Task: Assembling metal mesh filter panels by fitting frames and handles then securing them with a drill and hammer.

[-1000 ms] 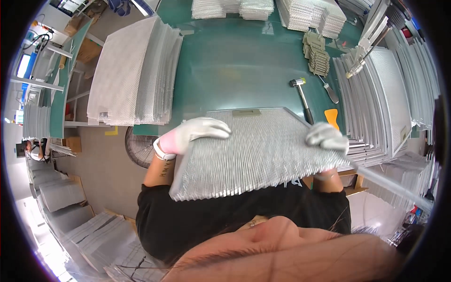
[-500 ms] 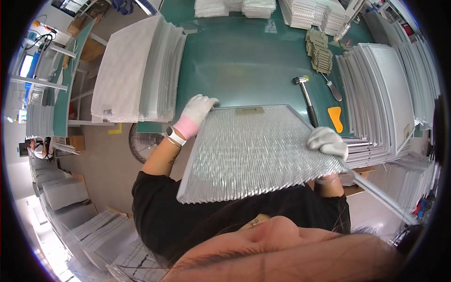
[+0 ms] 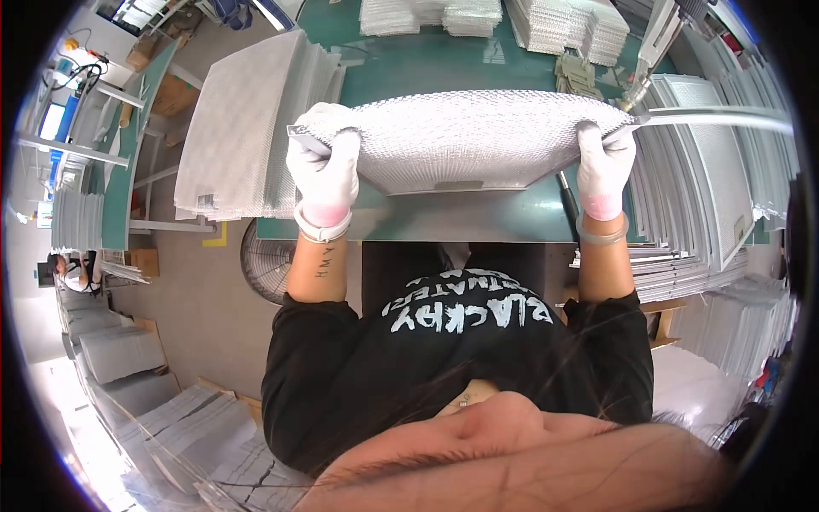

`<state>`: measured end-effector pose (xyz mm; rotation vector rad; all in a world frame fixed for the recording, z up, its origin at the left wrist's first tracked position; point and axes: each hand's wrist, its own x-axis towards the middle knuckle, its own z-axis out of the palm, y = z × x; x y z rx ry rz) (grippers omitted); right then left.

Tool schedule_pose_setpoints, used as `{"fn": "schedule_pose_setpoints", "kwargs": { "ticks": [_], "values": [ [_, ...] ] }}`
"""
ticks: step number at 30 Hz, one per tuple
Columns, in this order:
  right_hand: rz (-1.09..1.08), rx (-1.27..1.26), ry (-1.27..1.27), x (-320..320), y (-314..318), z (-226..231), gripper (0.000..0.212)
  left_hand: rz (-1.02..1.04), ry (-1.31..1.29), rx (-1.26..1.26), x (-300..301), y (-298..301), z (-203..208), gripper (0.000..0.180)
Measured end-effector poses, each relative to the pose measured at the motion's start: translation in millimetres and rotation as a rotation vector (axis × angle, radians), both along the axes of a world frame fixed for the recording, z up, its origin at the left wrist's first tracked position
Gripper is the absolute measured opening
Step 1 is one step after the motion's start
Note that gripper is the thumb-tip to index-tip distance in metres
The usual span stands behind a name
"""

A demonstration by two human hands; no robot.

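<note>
A silvery metal mesh filter panel (image 3: 486,141) is raised over the near edge of the table, its broad side tilted. A small plate shows at its lower edge. My left hand (image 3: 328,166), in a white glove, is closed on the panel's left end, where a short piece of grey frame strip pokes out. At the right end, my gloved right hand (image 3: 606,166) pinches the edge with the thumb on top. From there a long thin metal frame strip (image 3: 717,118) juts out to the right.
Mesh sheets (image 3: 247,128) stand stacked on the left of the green table (image 3: 401,64). Framed panels (image 3: 691,171) lean at the right. Olive metal pieces (image 3: 577,75) and more mesh stacks (image 3: 567,26) lie at the back. A black tool handle (image 3: 567,203) shows beside my right hand. A floor fan (image 3: 263,260) stands below.
Both hands have lifted the filter panel away from my body and tipped it over the table. The long strip has swung up to level at the right. The panel and right arm now cover the tools.
</note>
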<state>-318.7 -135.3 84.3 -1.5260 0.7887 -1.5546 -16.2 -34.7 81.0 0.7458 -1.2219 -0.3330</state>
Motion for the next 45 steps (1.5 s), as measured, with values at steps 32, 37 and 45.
{"fn": "schedule_pose_setpoints", "kwargs": {
  "ticks": [32,37,45],
  "values": [
    [0.565,-0.855,0.974,31.5,-12.2,149.1,0.050,-0.097,0.007,0.099,-6.7,-1.4,37.2,0.030],
    [0.643,-0.780,1.019,46.0,-8.1,160.2,0.047,0.112,0.190,-0.107,-16.7,-6.9,24.0,0.058],
    [0.594,-0.678,1.017,48.6,-2.3,155.3,0.048,0.366,0.040,-0.296,-6.8,-31.3,12.6,0.058]
  ]
}}
